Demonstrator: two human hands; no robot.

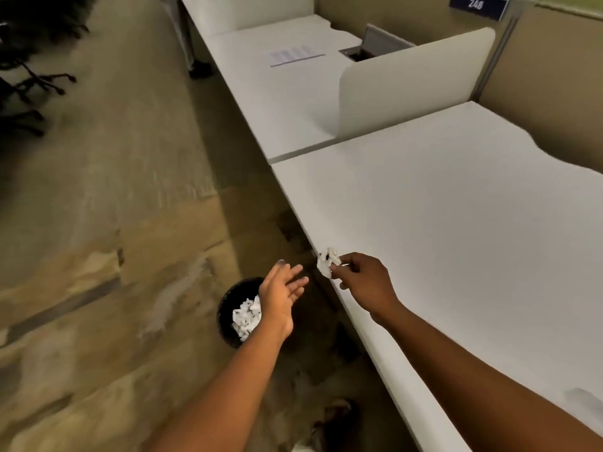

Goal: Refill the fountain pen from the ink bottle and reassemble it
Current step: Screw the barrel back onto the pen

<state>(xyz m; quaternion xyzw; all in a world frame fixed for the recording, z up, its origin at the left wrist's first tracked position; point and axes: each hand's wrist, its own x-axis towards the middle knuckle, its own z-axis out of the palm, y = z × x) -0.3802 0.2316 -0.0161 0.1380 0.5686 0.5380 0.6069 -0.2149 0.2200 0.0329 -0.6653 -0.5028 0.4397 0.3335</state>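
Two bare forearms, nearest, reaching forward. Right hand [365, 283]: fingers pinching a crumpled white tissue [328, 262] with dark spots, held at the near edge of the white desk [456, 223]. Left hand [282, 296]: spread, palm up, empty, one fingertip stained dark, above a black bin [228, 308] on the floor. Bin contents: crumpled white paper scraps [246, 318]. Beyond: second desk [287, 102], printed sheet [295, 54], white divider [414, 79]. Pen and ink bottle: not in view.

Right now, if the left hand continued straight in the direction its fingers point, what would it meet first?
Probably the crumpled tissue pinched in the right hand, just ahead of the open left hand; depth is unclear.
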